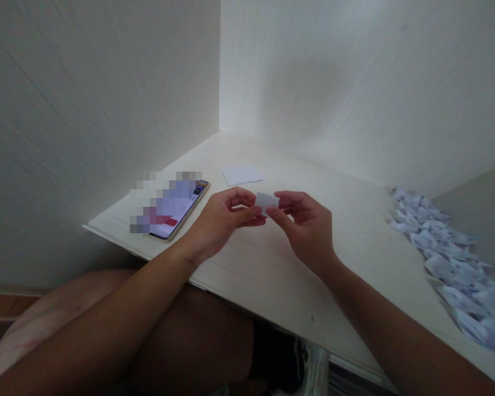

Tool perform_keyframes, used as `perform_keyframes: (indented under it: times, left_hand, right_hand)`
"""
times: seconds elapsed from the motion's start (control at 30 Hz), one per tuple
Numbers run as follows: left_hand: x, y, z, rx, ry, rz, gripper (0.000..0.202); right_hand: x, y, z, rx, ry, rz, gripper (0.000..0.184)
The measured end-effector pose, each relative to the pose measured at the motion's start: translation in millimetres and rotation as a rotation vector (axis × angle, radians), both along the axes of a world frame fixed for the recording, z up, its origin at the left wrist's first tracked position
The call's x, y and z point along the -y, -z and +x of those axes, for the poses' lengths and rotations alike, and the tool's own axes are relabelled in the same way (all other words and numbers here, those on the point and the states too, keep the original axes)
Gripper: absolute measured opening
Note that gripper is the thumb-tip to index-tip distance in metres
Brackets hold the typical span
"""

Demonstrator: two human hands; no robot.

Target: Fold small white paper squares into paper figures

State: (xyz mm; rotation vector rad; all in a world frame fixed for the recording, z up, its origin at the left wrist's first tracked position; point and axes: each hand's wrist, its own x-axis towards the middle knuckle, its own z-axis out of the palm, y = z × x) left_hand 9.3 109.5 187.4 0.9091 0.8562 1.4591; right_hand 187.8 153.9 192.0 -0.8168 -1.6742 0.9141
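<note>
Both hands hold one small folded piece of white paper (266, 201) just above the pale wooden desk (272, 264). My left hand (221, 220) pinches its left edge between thumb and fingers. My right hand (304, 223) pinches its right edge the same way. Beyond the hands a flat white paper sheet (242, 174) lies on the desk.
A smartphone (177, 209) with a lit screen lies at the desk's left edge. A long heap of several folded white paper pieces (445, 258) runs along the right side. White walls meet in a corner behind. My bare legs are under the desk's front edge.
</note>
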Motion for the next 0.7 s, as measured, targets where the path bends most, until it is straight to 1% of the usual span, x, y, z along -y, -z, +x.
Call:
perform_keyframes:
  times: [0.1, 0.23, 0.37, 0.53, 0.6, 0.7]
  left_hand:
    - [0, -1.0, 1, -0.008, -0.061, 0.056, 0.029]
    - [-1, -1.8, 2, -0.141, -0.114, 0.098, 0.023]
    - [-3, 0.1, 0, -0.232, -0.158, 0.092, 0.021]
    - [-3, 0.0, -3, -0.276, -0.17, 0.04, 0.02]
    - [-4, 0.2, -3, -0.295, -0.178, 0.045, 0.02]
    - [-5, 2.2, -3, -0.372, -0.243, 0.083, 0.016]
  right_hand:
    - [1, 0.1, 0, 0.006, -0.003, 0.01, 0.026]
    - [-1, -2.8, 2, 0.007, 0.003, -0.036, 0.015]
    - [-8, -6.3, 5, 0.008, -0.071, -0.105, 0.009]
    - [-15, -4.8, 8, -0.028, -0.176, -0.239, 0.012]
    - [-16, -3.8, 8, -0.05, -0.18, -0.267, 0.013]
    - [-16, -3.5, 7, -0.051, -0.152, -0.267, 0.013]
